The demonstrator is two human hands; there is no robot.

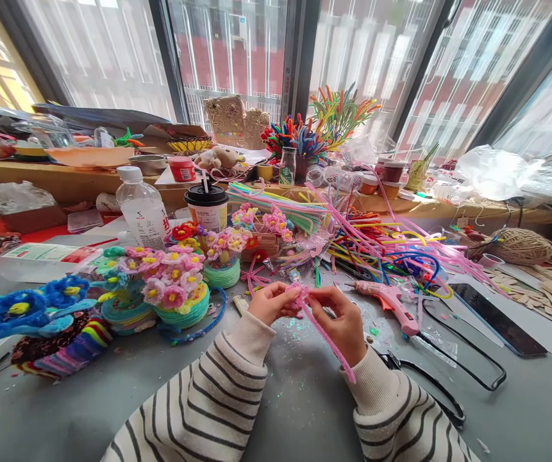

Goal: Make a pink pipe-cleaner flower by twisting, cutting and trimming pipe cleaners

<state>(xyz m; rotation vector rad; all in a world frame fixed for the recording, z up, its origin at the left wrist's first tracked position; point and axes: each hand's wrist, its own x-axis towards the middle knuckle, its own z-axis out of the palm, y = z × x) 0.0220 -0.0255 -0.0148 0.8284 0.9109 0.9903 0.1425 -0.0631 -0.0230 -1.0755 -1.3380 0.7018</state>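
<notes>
A pink pipe cleaner (pixel 327 341) is held between my two hands above the grey table (pixel 299 417). My left hand (pixel 272 303) pinches its looped, bunched end. My right hand (pixel 340 319) grips it close by, fingers closed near the loops, while a straight tail hangs down toward my right wrist. Part of the loops is hidden behind my fingers. To the right lies a pink glue gun (pixel 391 301), and black-handled scissors (pixel 432 385) rest by my right cuff. Pots of pink pipe-cleaner flowers (pixel 172 276) stand on the left.
Blue pipe-cleaner flowers (pixel 18 309) rise from a striped pot (pixel 71 346) at far left. A plastic bottle (pixel 142 208) and a lidded cup (pixel 207 206) stand behind. Loose pipe cleaners (pixel 376 240) are heaped at the back. A phone (pixel 497 317) and twine ball (pixel 526 245) lie right.
</notes>
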